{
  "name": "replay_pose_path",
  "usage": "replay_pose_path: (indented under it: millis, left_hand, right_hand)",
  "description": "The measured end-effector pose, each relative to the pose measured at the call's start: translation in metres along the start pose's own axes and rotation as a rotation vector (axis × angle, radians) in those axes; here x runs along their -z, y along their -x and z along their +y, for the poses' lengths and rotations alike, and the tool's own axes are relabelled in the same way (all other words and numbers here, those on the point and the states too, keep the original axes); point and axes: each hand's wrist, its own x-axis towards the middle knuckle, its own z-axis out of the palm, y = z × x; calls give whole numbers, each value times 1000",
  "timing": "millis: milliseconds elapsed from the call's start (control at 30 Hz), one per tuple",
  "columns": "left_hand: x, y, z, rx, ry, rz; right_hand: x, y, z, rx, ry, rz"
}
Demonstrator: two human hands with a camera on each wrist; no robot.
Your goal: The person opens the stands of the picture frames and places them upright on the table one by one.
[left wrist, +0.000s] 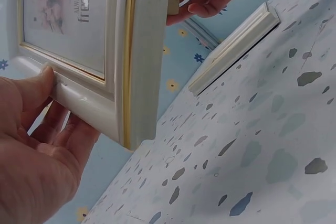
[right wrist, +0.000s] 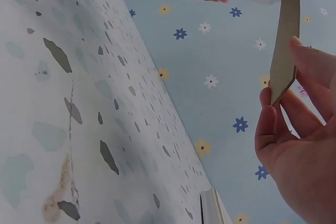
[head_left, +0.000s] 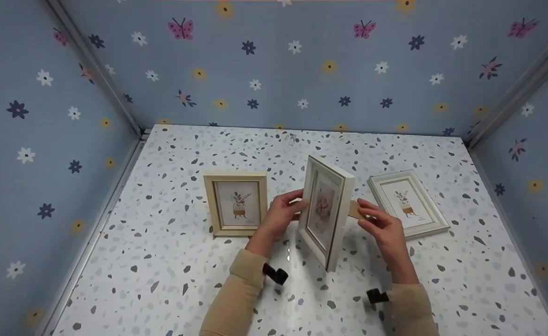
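Note:
A white picture frame (head_left: 323,205) with gold inner trim is held upright and turned sideways, its lower edge tilted toward the person. In the left wrist view, a print of pink flowers with lettering shows behind its front. My left hand (head_left: 281,214) grips the frame's border, with the thumb (left wrist: 44,80) on the front and the fingers behind. On the back side, my right hand (head_left: 383,228) pinches the frame's brown stand leg (right wrist: 286,40) between thumb and fingers. The leg sticks out from the backboard at an angle.
On the left, a cream picture frame (head_left: 211,205) with a potted plant print stands on the speckled table (head_left: 162,280). To the right, a white picture frame (head_left: 402,200) with a similar print lies face up near the right hand. Blue flowered walls (head_left: 274,65) enclose the table.

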Motion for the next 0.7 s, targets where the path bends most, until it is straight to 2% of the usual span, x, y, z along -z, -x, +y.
replay_pose_path:
  millis: [200,333,567,700]
  left_hand:
    - [0,2,3,-1,-79,17]
    - [1,3,4,-3,-102,17]
    - [-1,4,5,-38,-200,-7]
    - [-2,3,4,-49,-208,-12]
  right_hand:
    - [1,0,1,33,-10,42]
    - [-2,0,-2,23,11,111]
    - [-13,3,-22,-60,148,283]
    - [-14,2,-23,-150,204,320]
